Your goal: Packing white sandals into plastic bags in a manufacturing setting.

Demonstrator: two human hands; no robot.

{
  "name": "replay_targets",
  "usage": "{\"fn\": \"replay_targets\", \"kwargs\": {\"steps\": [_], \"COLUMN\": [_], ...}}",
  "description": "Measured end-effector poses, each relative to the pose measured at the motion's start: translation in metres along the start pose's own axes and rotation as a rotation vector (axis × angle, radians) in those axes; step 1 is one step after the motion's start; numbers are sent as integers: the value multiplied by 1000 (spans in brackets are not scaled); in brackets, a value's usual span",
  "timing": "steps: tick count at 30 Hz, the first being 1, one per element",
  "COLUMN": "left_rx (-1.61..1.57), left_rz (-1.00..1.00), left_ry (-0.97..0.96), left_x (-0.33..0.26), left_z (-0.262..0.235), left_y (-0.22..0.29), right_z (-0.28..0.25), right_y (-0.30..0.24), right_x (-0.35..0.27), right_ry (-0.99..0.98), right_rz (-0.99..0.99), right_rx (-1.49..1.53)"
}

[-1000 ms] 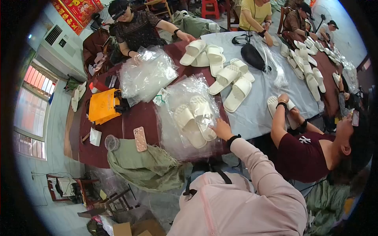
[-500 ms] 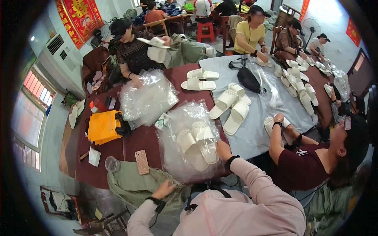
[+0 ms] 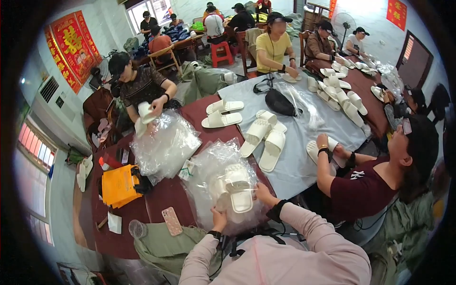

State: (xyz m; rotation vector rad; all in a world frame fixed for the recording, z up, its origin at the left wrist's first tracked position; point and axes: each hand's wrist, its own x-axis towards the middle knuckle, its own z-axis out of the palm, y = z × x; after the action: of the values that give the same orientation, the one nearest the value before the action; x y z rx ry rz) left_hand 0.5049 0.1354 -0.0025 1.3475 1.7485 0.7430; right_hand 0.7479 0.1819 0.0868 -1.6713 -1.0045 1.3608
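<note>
A pair of white slide slippers (image 3: 239, 194) lies with a clear plastic bag (image 3: 202, 187) at the near edge of the table. One slipper overlaps the other, and the lower one looks blurred through the film. At the bag's near left edge, my left hand (image 3: 219, 220) has its fingers closed on the plastic. On the opposite side, my right hand (image 3: 264, 194) pinches the bag's edge beside the upper slipper. The film's glare hides how far the slippers sit inside.
A phone (image 3: 171, 221), a clear cup (image 3: 137, 229) and an orange bag (image 3: 121, 185) lie to my left. More clear bags (image 3: 166, 145) are stacked beyond. Other white slippers (image 3: 262, 135) rest ahead. A co-worker (image 3: 365, 185) sits close on my right; another (image 3: 137, 80) handles a slipper across the table.
My left hand has come up from the green sack to the bag. The slippers, side by side before, now overlap. Across the table, the co-worker has lowered a slipper toward the bags.
</note>
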Motion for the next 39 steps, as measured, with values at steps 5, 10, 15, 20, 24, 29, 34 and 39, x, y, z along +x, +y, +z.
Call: {"fn": "replay_targets", "kwargs": {"steps": [5,10,15,20,24,29,34,39], "left_rx": [-13,107,-146,-222,-362,-314,-124,-171], "left_rz": [-231,98,525,365,200,147,115,-222], "left_ry": [-266,-18,-3,107,466,531,663,349], "left_x": [15,25,3,-74,-147,-227,-284,-303], "left_z": [-30,-82,-195,-280,-285,-301,-324,-346], "left_y": [2,65,155,222,275,258,209,128], "right_z": [0,-23,-27,-37,-5,57,117,174], "right_y": [-2,-76,-180,-253,-260,-218,-168,-65], "right_x": [-2,3,-21,-78,-80,-91,-146,-170], "right_ry": [-43,-151,-358,-688,-950,-1250,-1314,-1550], "right_rz": [-40,-164,-234,-371,-265,-384,-614,-477], "right_rx": [170,-250,-78,-76,-94,-82,-419,-576]}}
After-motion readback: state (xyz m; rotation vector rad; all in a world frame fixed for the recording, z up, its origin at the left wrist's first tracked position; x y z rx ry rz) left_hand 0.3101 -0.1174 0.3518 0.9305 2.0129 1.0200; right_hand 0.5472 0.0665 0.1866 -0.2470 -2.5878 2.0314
